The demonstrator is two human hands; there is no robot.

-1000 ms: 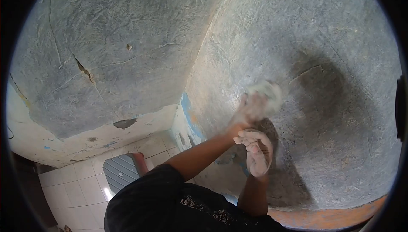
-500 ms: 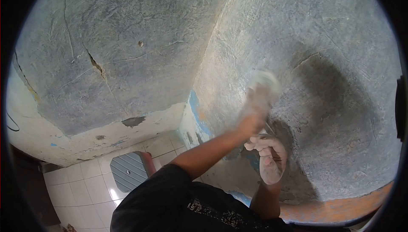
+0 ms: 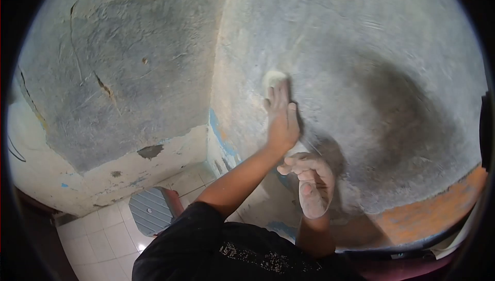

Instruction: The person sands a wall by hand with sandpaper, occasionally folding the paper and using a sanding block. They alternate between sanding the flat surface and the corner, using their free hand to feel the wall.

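The wall (image 3: 325, 33) seemed mostly greyed, an orange strip (image 3: 433, 203) left, left hand (image 3: 282, 121) pressing a pad (image 3: 273, 77), right hand (image 3: 315, 188) apart, grip unclear

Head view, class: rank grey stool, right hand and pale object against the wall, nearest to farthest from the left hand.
1. Pale object, partly under the left hand.
2. Right hand, lower right.
3. Grey stool, lower left, on the floor.

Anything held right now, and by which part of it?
Left hand: pale pad, its near part under the fingers, pressed to the grey wall. Right hand: can't tell; a pale shape shows just beyond its fingers.
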